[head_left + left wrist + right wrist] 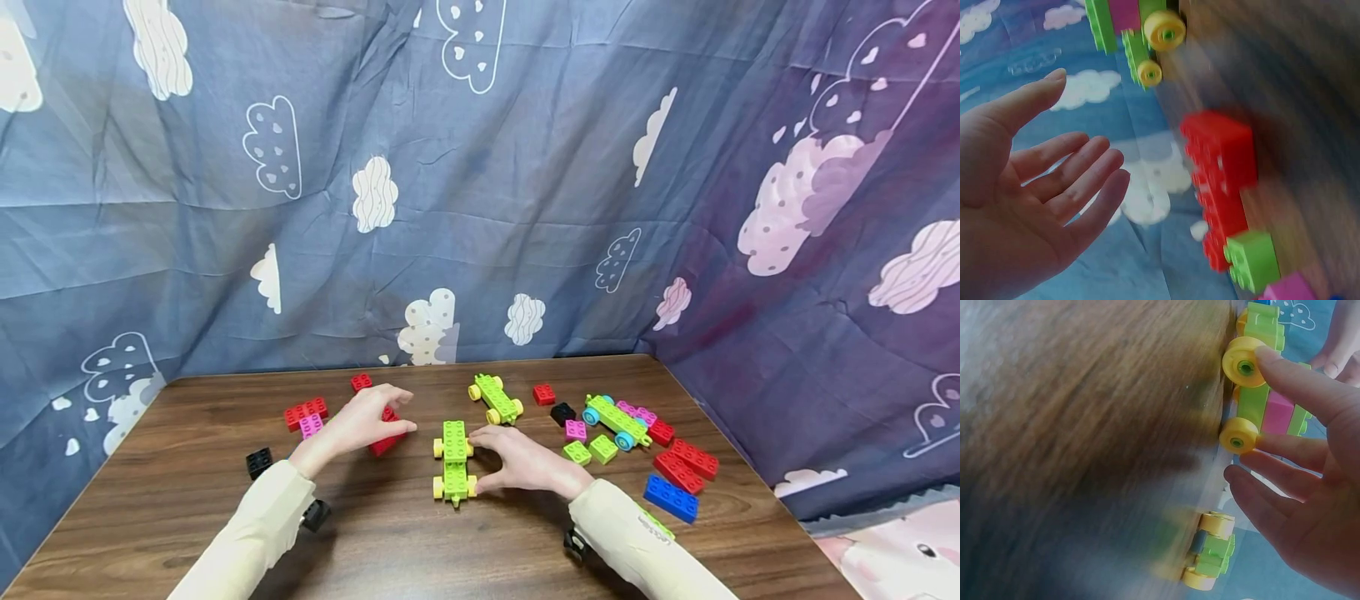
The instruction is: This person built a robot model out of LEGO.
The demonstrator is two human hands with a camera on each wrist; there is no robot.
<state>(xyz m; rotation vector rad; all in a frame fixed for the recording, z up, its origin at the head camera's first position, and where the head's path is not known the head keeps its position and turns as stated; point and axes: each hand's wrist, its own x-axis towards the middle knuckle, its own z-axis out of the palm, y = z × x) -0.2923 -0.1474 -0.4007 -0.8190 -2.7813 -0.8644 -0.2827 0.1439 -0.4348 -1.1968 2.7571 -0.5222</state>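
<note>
Two cream sleeves (247, 533) are seen nearest, above the wooden table (390, 542). A green wheeled car (454, 461) is touched on its right side by the right hand (525, 461), fingers straight. Over a red brick (386, 439), left of the car, the left hand (365, 421) is held with fingers spread and relaxed.

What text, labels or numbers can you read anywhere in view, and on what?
None readable.
Right sleeve: a small dark print near the cuff, too small and blurred to read.
Bricks, green cars and cloth backdrop: no lettering or numbers visible; the cloth bears only cloud patterns.
Both wrist views are motion-blurred and show no text.
</note>
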